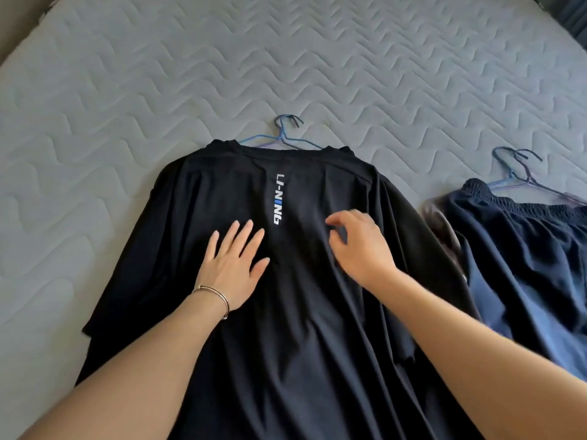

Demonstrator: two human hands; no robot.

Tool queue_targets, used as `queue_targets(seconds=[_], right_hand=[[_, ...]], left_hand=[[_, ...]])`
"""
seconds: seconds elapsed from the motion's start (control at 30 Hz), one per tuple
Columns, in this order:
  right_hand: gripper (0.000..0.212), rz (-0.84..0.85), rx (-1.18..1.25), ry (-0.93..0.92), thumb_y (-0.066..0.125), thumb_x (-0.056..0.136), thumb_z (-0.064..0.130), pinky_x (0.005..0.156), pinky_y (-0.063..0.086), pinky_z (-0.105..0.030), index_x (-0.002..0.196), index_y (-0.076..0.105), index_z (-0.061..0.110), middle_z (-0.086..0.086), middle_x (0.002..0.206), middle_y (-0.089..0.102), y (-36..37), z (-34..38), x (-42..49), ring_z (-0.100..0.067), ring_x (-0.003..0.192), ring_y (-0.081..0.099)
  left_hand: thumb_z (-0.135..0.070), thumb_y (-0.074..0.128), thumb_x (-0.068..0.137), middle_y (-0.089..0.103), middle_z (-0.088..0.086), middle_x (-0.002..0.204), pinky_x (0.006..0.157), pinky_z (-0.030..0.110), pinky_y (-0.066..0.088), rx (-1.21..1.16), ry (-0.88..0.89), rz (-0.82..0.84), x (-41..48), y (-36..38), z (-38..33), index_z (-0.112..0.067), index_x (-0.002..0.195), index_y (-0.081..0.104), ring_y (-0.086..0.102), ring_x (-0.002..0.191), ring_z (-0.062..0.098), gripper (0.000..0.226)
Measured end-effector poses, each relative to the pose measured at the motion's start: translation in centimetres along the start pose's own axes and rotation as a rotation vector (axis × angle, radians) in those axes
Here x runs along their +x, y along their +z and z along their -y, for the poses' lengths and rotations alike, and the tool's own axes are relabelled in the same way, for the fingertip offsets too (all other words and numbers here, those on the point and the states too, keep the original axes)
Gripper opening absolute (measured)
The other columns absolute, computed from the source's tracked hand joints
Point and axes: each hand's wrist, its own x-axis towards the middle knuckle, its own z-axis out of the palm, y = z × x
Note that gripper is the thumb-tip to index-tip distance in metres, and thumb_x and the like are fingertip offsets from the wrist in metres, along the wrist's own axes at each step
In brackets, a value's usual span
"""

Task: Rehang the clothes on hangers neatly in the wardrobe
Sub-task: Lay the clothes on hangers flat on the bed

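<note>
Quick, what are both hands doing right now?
Left hand: open, pressing flat on the black T-shirt.
Right hand: fingers curled over the T-shirt; whether it pinches cloth cannot be told.

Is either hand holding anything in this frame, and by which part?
Nothing is held. The left hand lies flat on the black short-sleeved T-shirt; the right hand is loosely curled over it, pinching no fabric.

bare mattress (349,58) beyond hangers (287,131)

A grey quilted mattress (381,65) with wavy stitching lies beneath.
</note>
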Motion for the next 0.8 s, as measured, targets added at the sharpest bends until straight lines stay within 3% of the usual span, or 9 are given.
queue_targets(seconds=[0.03, 0.17, 0.37, 0.47, 0.6, 0.73, 0.8], right_hand=[[0.03, -0.01, -0.013, -0.018, 0.049, 0.089, 0.013, 0.101, 0.039, -0.037, 0.117, 0.06, 0.012, -0.006, 0.123, 0.057, -0.1, 0.0, 2.1, -0.025, 0.118, 0.048], [0.042, -0.043, -0.044, -0.02, 0.049, 0.091, 0.017, 0.107, 0.034, -0.038, 0.132, 0.047, 0.011, -0.009, 0.137, 0.044, 0.5, -0.2, 10.3, -0.027, 0.128, 0.039], [0.051, 0.043, -0.117, 0.039, 0.043, 0.094, 0.016, 0.111, 0.026, -0.04, 0.142, 0.029, 0.009, -0.013, 0.145, 0.038, 2.7, 0.4, 19.4, -0.031, 0.134, 0.033], [0.045, 0.072, -0.149, 0.069, 0.042, 0.091, 0.012, 0.104, 0.031, -0.039, 0.136, 0.039, 0.013, -0.015, 0.129, 0.055, 3.9, 0.6, 22.5, -0.034, 0.123, 0.044], [0.028, -0.053, -0.012, 0.054, 0.048, 0.09, 0.016, 0.088, 0.041, -0.033, 0.113, 0.063, 0.01, -0.013, 0.113, 0.065, 3.5, 1.4, 23.6, -0.029, 0.109, 0.054], [0.019, -0.088, 0.165, -0.003, 0.056, 0.087, 0.02, 0.064, 0.04, -0.023, 0.096, 0.069, 0.01, -0.005, 0.087, 0.066, -0.1, 2.8, 21.6, -0.017, 0.078, 0.056], [0.014, -0.054, 0.239, -0.015, 0.059, 0.086, 0.02, 0.056, 0.038, -0.015, 0.092, 0.069, 0.013, 0.003, 0.07, 0.058, -2.4, 3.2, 19.8, -0.009, 0.063, 0.049]], left_hand=[[-0.054, -0.001, 0.08, 0.014, -0.002, 0.157, 0.118, 0.043, 0.006, 0.038, 0.002, 0.013, 0.6, 0.8, 0.1, -0.025, 0.146, 0.015, 0.008, 0.146, 0.02, 0.074], [-0.047, 0.026, 0.087, 0.04, -0.001, 0.147, 0.11, 0.043, 0.015, 0.05, -0.002, -0.013, 1.1, 2.9, 0.8, -0.026, 0.139, 0.032, 0.024, 0.137, 0.019, 0.057], [-0.043, 0.035, 0.084, 0.041, -0.002, 0.146, 0.111, 0.042, 0.013, -0.017, 0.022, 0.013, 1.0, 2.9, 1.0, -0.026, 0.138, 0.034, 0.026, 0.137, 0.019, 0.056], [-0.043, 0.03, 0.089, 0.04, -0.002, 0.146, 0.112, 0.041, 0.01, -0.017, 0.025, 0.002, 1.1, 3.2, 1.2, -0.026, 0.137, 0.035, 0.028, 0.136, 0.02, 0.051], [-0.046, 0.014, 0.092, 0.033, -0.003, 0.146, 0.112, 0.041, 0.009, -0.017, 0.021, 0.016, 1.2, 3.2, 1.3, -0.026, 0.136, 0.036, 0.028, 0.136, 0.02, 0.054], [-0.043, 0.033, 0.087, 0.043, -0.002, 0.144, 0.112, 0.039, 0.009, -0.022, 0.021, -0.005, 1.1, 3.1, 1.3, -0.026, 0.135, 0.038, 0.029, 0.136, 0.018, 0.051], [-0.044, 0.021, 0.092, 0.043, -0.003, 0.145, 0.113, 0.038, 0.007, -0.026, 0.009, 0.001, 1.2, 2.9, 1.3, -0.027, 0.135, 0.038, 0.028, 0.136, 0.017, 0.05]])
